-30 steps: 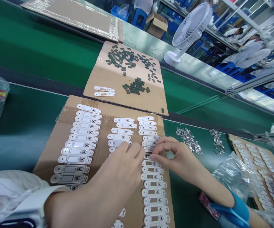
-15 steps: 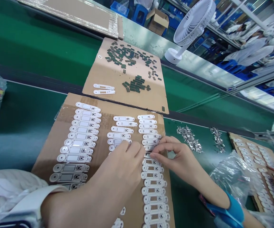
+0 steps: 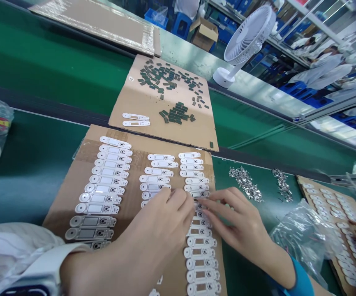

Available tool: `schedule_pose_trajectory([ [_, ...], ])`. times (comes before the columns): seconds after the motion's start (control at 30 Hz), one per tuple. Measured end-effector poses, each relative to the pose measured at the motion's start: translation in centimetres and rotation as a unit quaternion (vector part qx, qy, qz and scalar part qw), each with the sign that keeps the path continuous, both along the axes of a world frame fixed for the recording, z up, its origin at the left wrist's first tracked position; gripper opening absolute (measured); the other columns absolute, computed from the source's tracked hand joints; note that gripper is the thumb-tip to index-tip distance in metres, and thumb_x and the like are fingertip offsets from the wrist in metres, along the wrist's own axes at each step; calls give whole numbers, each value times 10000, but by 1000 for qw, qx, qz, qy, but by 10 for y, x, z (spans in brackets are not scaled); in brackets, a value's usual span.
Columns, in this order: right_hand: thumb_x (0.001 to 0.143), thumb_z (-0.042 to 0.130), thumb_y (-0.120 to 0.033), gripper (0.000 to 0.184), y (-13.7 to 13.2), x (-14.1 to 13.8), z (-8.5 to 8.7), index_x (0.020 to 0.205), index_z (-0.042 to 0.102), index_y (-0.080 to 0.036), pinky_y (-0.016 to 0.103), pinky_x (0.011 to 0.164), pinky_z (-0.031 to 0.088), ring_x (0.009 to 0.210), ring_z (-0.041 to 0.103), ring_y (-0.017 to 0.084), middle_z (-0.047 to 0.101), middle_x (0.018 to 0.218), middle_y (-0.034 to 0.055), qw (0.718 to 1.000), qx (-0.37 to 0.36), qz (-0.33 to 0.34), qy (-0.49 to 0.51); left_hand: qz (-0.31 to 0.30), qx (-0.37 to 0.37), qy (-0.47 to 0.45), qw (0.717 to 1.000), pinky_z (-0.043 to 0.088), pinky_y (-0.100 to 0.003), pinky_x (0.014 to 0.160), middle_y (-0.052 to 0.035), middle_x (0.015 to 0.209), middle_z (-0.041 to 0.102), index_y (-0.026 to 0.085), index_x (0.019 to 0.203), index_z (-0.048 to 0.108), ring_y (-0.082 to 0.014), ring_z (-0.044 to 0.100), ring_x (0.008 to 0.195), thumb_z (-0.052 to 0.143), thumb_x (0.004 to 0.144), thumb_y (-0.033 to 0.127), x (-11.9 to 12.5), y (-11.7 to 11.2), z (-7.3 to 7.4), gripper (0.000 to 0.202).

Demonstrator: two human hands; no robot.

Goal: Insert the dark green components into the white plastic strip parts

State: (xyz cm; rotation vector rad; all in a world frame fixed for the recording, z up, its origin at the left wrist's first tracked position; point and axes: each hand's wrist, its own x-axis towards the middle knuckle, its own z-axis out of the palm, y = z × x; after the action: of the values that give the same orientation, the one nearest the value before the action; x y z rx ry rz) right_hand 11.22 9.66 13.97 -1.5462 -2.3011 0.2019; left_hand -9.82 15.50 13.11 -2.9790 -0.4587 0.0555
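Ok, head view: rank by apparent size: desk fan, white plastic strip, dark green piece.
1. Desk fan
2. White plastic strip
3. Dark green piece

This is apparent size only. The fan stands farther from the camera than the strip, so it is probably larger in reality too, but the view can't confirm by how much.
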Motion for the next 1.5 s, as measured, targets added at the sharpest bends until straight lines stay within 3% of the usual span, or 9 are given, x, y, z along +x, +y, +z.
schedule_pose_trajectory([
  [0.13, 871, 557, -137, 165, 30, 8, 3, 995, 647, -197, 307, 656, 494, 820, 581, 174, 638, 898, 73, 996, 22, -60, 60, 4, 32, -18, 999, 367, -396, 928, -65, 1303, 532, 265, 1273, 551, -261, 451, 1140, 646, 804, 396, 2, -3, -4, 496],
  [0.37, 733, 690, -282, 246, 148, 16, -17, 934, 675, -141, 325, 710, 515, 754, 621, 171, 682, 846, 66, 949, -91, -210, 216, -74, 26, -100, 992, 331, -475, 1021, -82, 1265, 579, 226, 1258, 567, -295, 451, 1202, 622, 791, 473, 2, 9, -21, 531],
  [0.6, 654, 742, -249, 126, 206, 7, -35, 628, 655, -161, 290, 557, 436, 528, 520, 117, 597, 556, -2, 937, -129, -221, 240, -25, 1, -85, 996, 432, -379, 879, -91, 1186, 629, 192, 1175, 604, -253, 547, 1089, 580, 828, 269, 7, 22, 2, 357],
  [0.77, 655, 734, -254, 125, 184, -1, -21, 644, 641, -172, 301, 619, 515, 611, 608, 140, 657, 630, 15, 922, -131, -217, 294, 163, -85, 3, 983, 335, -262, 504, -63, 805, 671, 133, 962, 644, -183, 607, 687, 533, 774, 19, 12, 53, 37, 246],
  [0.9, 670, 742, -310, 161, 133, -18, 11, 751, 676, -188, 312, 680, 578, 701, 678, 165, 712, 739, 25, 906, -133, -182, 358, 267, -89, -124, 951, 195, -252, 449, -50, 720, 632, 141, 860, 624, -173, 579, 631, 474, 926, 307, 6, 72, 46, 233],
  [1.0, 691, 743, -285, 93, 92, -30, 37, 727, 688, -219, 289, 630, 598, 682, 689, 169, 722, 743, 13, 913, -137, -140, 357, 247, -189, -230, 922, 182, -240, 447, 14, 598, 588, 178, 824, 634, -130, 502, 520, 493, 884, 518, 5, 75, 42, 372],
  [1.1, 709, 738, -274, 79, 66, -35, 52, 753, 693, -227, 252, 567, 600, 646, 689, 162, 723, 732, 12, 909, -162, -127, 362, 176, -297, -300, 889, 208, -235, 466, 48, 518, 526, 189, 669, 609, -87, 443, 485, 482, 903, 436, 7, 72, 40, 363],
  [1.37, 659, 790, -304, 178, 56, -26, 45, 722, 652, -211, 203, 515, 581, 536, 648, 117, 684, 637, -3, 849, -226, -178, 444, 157, -503, -308, 793, 234, -177, 396, 83, 439, 428, 167, 573, 527, -25, 346, 379, 396, 943, 354, 8, 73, 44, 434],
  [1.5, 666, 790, -320, 191, 56, -25, 42, 734, 651, -206, 216, 537, 586, 548, 653, 120, 687, 648, 0, 825, -258, -187, 467, 170, -510, -288, 792, 225, -168, 369, 77, 439, 466, 173, 571, 557, -30, 377, 390, 455, 904, 426, 8, 72, 43, 430],
])
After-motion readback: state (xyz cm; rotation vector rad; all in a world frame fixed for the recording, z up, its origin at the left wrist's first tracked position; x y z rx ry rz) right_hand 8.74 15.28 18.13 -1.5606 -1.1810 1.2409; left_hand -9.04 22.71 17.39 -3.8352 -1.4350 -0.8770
